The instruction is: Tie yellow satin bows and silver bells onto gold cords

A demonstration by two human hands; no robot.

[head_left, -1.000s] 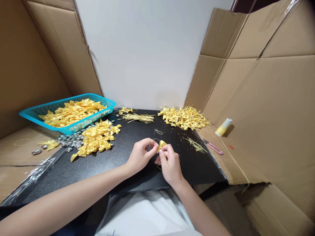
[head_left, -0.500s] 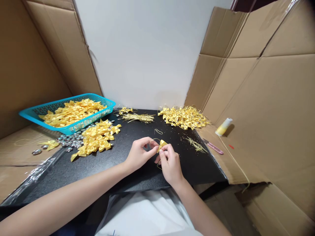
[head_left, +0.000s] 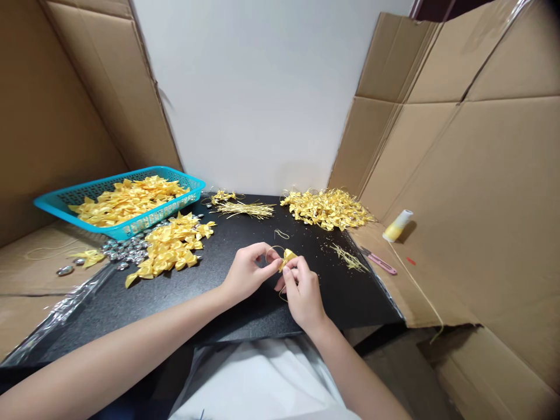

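Between my two hands, above the front middle of the black table (head_left: 219, 303), is a yellow ribbon bow (head_left: 289, 255). My left hand (head_left: 251, 269) pinches the bow's left side with thumb and finger. From the other side my right hand (head_left: 303, 290) is closed on the bow, fingertips meeting the left ones. A thin gold cord (head_left: 272, 249) loops up by the left fingers, and another stretch hangs beneath the right hand. The fingers hide the bow's middle.
Left, a blue basket (head_left: 126, 228) holds yellow bows; more bows (head_left: 175, 242) and silver beads (head_left: 126, 249) lie before it. Behind are gold cords (head_left: 247, 210) and corded bows (head_left: 326, 208). Right are cord pieces (head_left: 349, 258), a pink cutter (head_left: 380, 262) and a thread spool (head_left: 398, 226).
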